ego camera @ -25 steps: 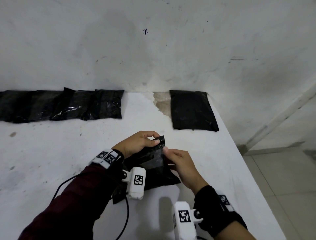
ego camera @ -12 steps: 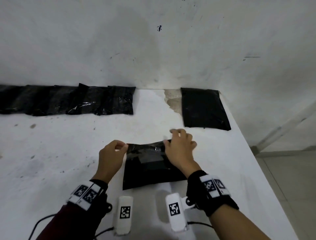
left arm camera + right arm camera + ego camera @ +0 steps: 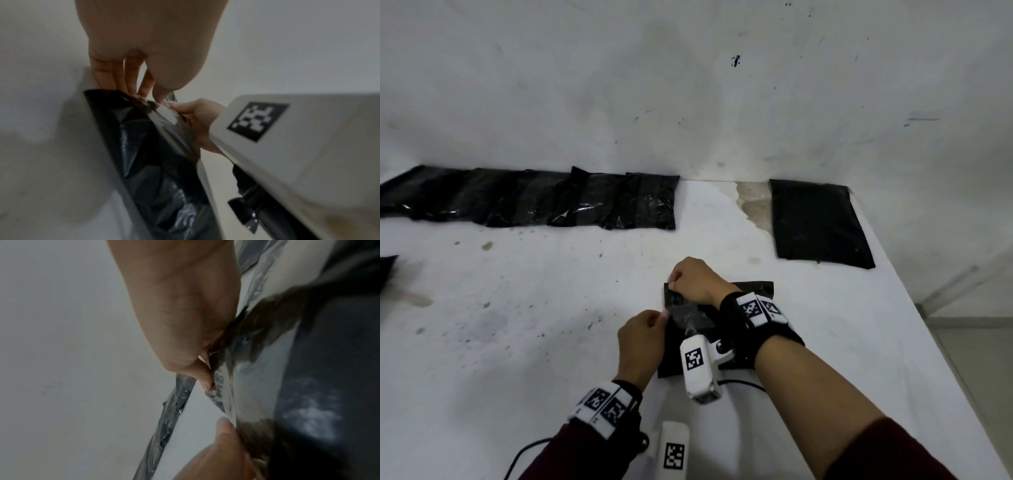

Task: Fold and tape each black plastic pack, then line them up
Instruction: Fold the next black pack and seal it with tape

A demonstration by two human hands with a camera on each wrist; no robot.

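Hands work close together on one black pack [image 3: 736, 310] lying flat on the white counter [image 3: 534, 308]. The right hand [image 3: 693, 281] reaches across and pinches the pack's far left corner; the left hand [image 3: 642, 337] pinches the near end of a clear tape strip [image 3: 688, 317] laid over the plastic. In the left wrist view both pinches meet at the pack's edge, with the film crumpled below. By the look of it, this pack is being taped and is not yet ready to be lined up.

Along the wall, a row of finished packs [image 3: 534, 198] lies edge to edge, some overlapping. One flat pack [image 3: 820, 224] sits apart to the right, seemingly unfolded and awaiting its turn. A dark corner [image 3: 387, 270] shows at the left edge; I cannot tell what it is.
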